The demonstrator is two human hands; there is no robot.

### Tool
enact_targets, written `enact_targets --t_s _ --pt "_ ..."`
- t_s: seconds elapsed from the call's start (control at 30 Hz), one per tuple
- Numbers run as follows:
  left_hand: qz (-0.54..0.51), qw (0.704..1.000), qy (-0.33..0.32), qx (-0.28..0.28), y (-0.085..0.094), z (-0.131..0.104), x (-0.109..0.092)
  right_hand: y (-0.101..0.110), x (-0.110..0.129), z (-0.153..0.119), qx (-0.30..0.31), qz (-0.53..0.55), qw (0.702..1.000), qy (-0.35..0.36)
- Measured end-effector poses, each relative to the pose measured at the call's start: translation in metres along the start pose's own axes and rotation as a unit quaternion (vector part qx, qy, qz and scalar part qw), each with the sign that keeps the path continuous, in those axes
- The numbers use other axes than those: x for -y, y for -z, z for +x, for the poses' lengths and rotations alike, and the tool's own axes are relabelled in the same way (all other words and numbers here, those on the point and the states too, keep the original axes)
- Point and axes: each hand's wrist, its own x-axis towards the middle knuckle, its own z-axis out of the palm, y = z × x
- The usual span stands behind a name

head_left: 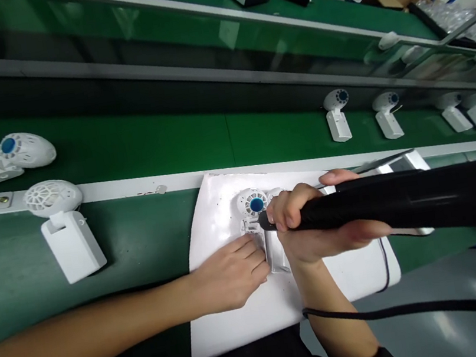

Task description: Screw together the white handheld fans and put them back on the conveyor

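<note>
My right hand (301, 216) is wrapped round a long black electric screwdriver (402, 198). Its narrow end points at the white body just below a round slotted head with a blue centre (256, 204). This white device lies on a white sheet (215, 206), and my left hand (234, 271) is closed over its lower part, hiding much of it. Beside it, partly behind my right hand, lies a second white body (277, 253). Where the screwdriver's end meets the device, contact cannot be made out.
Two similar white devices lie at left, one with a cage-like head (53, 197). Several more, including one white device (338, 116), stand along the green belt (170, 141) at right. A white rail (123, 188) crosses the bench. A black cord (418, 309) hangs at lower right.
</note>
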Motion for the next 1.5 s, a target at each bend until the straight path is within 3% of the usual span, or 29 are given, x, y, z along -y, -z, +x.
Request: enact_targets --t_s 0.27,0.47,0.6,0.7,0.8,0.9,1.0,1.07,1.17,1.27,1.4,1.5 --pt "-0.003 1.000 0.003 0.001 -0.001 0.001 0.001 -0.002 -0.011 0.000 -0.042 -0.014 0.996 -0.073" --pt "-0.014 1.000 -0.002 0.011 -0.003 0.000 0.000 0.000 -0.023 -0.016 0.015 0.002 0.997 -0.080" --pt "-0.057 0.998 0.017 -0.006 -0.008 -0.005 -0.002 0.003 -0.036 -0.036 0.048 -0.047 0.991 -0.117" --pt "-0.042 0.999 0.018 -0.013 -0.012 -0.008 -0.002 -0.001 -0.046 -0.039 0.017 -0.040 0.995 -0.092" --pt "-0.027 1.000 0.010 -0.005 -0.013 -0.008 -0.001 -0.002 -0.034 -0.028 0.008 -0.004 0.998 -0.054" --pt "-0.033 0.999 0.008 0.003 -0.009 -0.007 -0.001 0.020 0.007 -0.006 -0.051 -0.068 0.995 0.055" --pt "-0.045 0.999 0.006 0.000 -0.005 -0.006 -0.001 0.064 0.052 0.015 -0.163 -0.224 0.945 0.173" --pt "-0.051 0.999 0.008 -0.004 -0.003 -0.005 -0.001 0.092 0.067 0.024 -0.196 -0.282 0.919 0.194" --pt "-0.048 0.999 0.011 -0.004 -0.002 -0.005 -0.001 0.112 0.069 0.024 -0.213 -0.296 0.912 0.188" --pt "-0.032 0.999 0.002 -0.004 -0.001 -0.004 -0.001 0.102 0.061 0.016 -0.157 -0.266 0.937 0.161" --pt "-0.023 1.000 -0.005 -0.001 -0.001 -0.002 0.000 0.056 0.044 0.003 -0.070 -0.136 0.984 0.091" --pt "-0.030 1.000 -0.002 -0.007 -0.002 -0.001 0.001 0.026 0.026 -0.002 -0.029 -0.064 0.995 0.076"
